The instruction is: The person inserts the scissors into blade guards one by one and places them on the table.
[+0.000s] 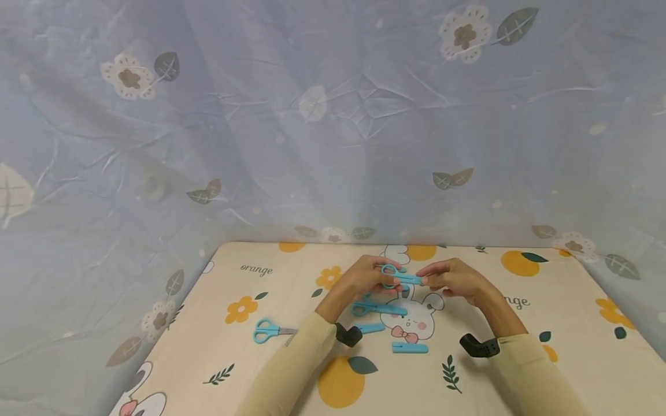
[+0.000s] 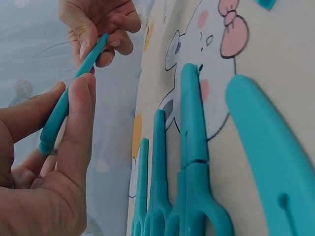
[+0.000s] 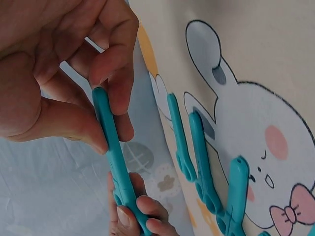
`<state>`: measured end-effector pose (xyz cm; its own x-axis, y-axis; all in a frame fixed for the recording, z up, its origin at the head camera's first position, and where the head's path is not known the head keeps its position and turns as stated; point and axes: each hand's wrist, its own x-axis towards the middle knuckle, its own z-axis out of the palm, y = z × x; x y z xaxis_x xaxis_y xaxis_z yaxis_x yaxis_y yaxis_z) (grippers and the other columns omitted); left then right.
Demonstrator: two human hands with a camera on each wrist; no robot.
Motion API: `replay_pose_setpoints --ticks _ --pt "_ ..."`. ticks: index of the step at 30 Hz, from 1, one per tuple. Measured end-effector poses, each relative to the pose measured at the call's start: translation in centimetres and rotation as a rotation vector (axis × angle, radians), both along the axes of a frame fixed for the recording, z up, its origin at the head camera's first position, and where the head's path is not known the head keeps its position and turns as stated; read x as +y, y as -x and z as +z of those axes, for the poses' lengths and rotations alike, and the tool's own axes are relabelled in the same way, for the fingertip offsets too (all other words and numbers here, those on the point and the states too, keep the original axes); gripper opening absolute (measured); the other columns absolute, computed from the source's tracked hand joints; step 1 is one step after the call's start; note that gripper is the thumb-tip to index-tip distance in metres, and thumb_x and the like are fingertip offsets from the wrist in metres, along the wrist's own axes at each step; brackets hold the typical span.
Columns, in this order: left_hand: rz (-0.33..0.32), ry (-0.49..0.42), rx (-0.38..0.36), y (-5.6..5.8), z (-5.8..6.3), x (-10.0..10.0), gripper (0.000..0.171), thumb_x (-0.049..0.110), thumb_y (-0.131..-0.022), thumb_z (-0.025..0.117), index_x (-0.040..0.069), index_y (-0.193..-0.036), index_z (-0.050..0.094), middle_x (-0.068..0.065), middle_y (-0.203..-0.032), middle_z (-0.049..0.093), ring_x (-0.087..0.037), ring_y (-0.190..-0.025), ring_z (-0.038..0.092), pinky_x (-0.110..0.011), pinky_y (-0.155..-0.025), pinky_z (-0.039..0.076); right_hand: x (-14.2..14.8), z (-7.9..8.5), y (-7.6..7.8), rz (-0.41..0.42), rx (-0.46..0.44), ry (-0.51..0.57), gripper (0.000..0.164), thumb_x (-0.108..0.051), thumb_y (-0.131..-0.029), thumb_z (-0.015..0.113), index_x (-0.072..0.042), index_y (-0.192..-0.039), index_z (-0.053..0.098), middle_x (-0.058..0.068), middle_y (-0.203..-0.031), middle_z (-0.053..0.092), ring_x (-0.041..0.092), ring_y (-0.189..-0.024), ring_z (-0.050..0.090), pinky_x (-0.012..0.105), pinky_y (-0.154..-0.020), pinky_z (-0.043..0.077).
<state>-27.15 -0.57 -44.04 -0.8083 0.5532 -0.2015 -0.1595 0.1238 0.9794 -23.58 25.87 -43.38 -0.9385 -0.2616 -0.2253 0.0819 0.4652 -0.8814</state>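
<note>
Both hands hold one pair of teal scissors [image 3: 132, 196] raised over the table, a matching blade cover [image 3: 109, 130] over its blades. My left hand [image 1: 364, 276] pinches it at the handle end, thumb on one side and fingers on the other. The tip of the cover is between the thumb and fingers of my right hand [image 1: 460, 279]. Below the hands, several covered scissors [image 2: 196, 142] lie side by side on the cloth. Two loose blade covers [image 1: 410, 348] [image 1: 372, 328] rest nearer the front, one beside the left wrist.
Uncovered scissors [image 1: 266, 331] lie left of the left forearm, their blades partly hidden by the sleeve. A printed tablecloth [image 1: 291, 289] with a rabbit and oranges covers the table. Behind it hangs a grey-blue patterned curtain [image 1: 333, 150]. Each wrist wears a black camera [image 1: 480, 345].
</note>
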Motion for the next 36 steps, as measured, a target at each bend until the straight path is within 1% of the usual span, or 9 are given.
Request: replay_pose_setpoints --ticks 5,10,13,17,19,21,25,29,36 --pt "0.005 -0.015 -0.022 0.7 -0.1 0.8 0.036 -0.004 -0.1 0.07 0.003 -0.135 0.072 -0.013 -0.093 0.078 -0.025 -0.088 0.082 -0.048 -0.096 0.065 0.6 -0.1 0.4 -0.027 -0.002 -0.004 0.043 -0.027 -0.101 0.075 -0.001 -0.136 0.072 0.007 -0.121 0.073 0.024 -0.104 0.063 0.03 -0.068 0.048" --pt "0.022 -0.034 -0.028 1.4 -0.3 1.3 0.039 -0.004 -0.101 0.068 0.0 -0.139 0.068 -0.014 -0.097 0.079 -0.023 -0.086 0.082 -0.051 -0.101 0.061 1.0 -0.2 1.1 -0.065 -0.024 0.007 0.04 -0.027 -0.101 0.076 -0.004 -0.133 0.074 0.002 -0.115 0.07 0.023 -0.1 0.06 0.028 -0.067 0.047" --pt "0.028 -0.028 -0.028 1.8 -0.4 1.6 0.042 -0.003 -0.101 0.067 -0.002 -0.143 0.065 -0.016 -0.101 0.079 -0.023 -0.088 0.082 -0.045 -0.096 0.065 1.2 -0.3 1.5 -0.077 -0.034 0.011 0.039 -0.027 -0.101 0.076 -0.004 -0.133 0.074 -0.001 -0.109 0.068 0.024 -0.098 0.059 0.027 -0.066 0.048" --pt "0.024 -0.018 -0.014 2.3 -0.4 2.0 0.044 -0.002 -0.101 0.067 -0.004 -0.145 0.063 -0.023 -0.106 0.079 -0.031 -0.096 0.082 -0.031 -0.082 0.068 1.4 -0.4 1.9 -0.102 -0.032 0.016 0.038 -0.026 -0.101 0.076 -0.003 -0.131 0.075 -0.002 -0.102 0.069 0.025 -0.095 0.059 0.026 -0.065 0.049" --pt "0.024 -0.012 -0.009 2.5 -0.4 2.2 0.044 -0.001 -0.102 0.067 -0.004 -0.146 0.062 -0.025 -0.108 0.079 -0.034 -0.1 0.081 -0.029 -0.079 0.068 1.7 -0.5 2.1 -0.119 -0.03 0.012 0.038 -0.026 -0.101 0.077 -0.003 -0.131 0.075 -0.002 -0.1 0.07 0.025 -0.094 0.059 0.026 -0.066 0.05" --pt "0.032 0.001 -0.008 2.7 -0.4 2.4 0.045 0.0 -0.102 0.068 -0.003 -0.147 0.062 -0.025 -0.108 0.079 -0.035 -0.1 0.081 -0.03 -0.08 0.068 2.1 -0.5 2.3 -0.129 -0.026 0.006 0.039 -0.026 -0.101 0.077 -0.003 -0.131 0.075 -0.002 -0.1 0.07 0.024 -0.094 0.06 0.026 -0.067 0.052" --pt "0.048 0.025 -0.019 3.1 -0.5 3.2 0.05 0.002 -0.102 0.069 -0.001 -0.151 0.058 -0.019 -0.105 0.081 -0.033 -0.1 0.082 -0.038 -0.088 0.068 2.9 -0.7 2.6 -0.141 -0.017 0.0 0.04 -0.026 -0.102 0.076 -0.001 -0.133 0.073 0.0 -0.103 0.073 0.023 -0.093 0.062 0.026 -0.068 0.055" --pt "0.049 0.047 0.005 3.2 -0.6 4.0 0.054 0.001 -0.102 0.07 -0.001 -0.153 0.055 -0.017 -0.104 0.081 -0.037 -0.106 0.08 -0.043 -0.094 0.066 3.6 -0.8 2.7 -0.15 -0.007 -0.022 0.041 -0.025 -0.102 0.076 0.0 -0.134 0.072 0.003 -0.105 0.074 0.021 -0.092 0.064 0.025 -0.068 0.057" --pt "0.062 0.071 0.02 3.2 -0.7 5.3 0.05 0.0 -0.101 0.07 -0.002 -0.15 0.059 -0.016 -0.104 0.08 -0.042 -0.111 0.077 -0.051 -0.101 0.063 4.4 -0.8 2.8 -0.187 -0.038 -0.045 0.044 -0.025 -0.103 0.075 0.001 -0.137 0.07 0.004 -0.107 0.073 0.018 -0.091 0.065 0.026 -0.07 0.058"
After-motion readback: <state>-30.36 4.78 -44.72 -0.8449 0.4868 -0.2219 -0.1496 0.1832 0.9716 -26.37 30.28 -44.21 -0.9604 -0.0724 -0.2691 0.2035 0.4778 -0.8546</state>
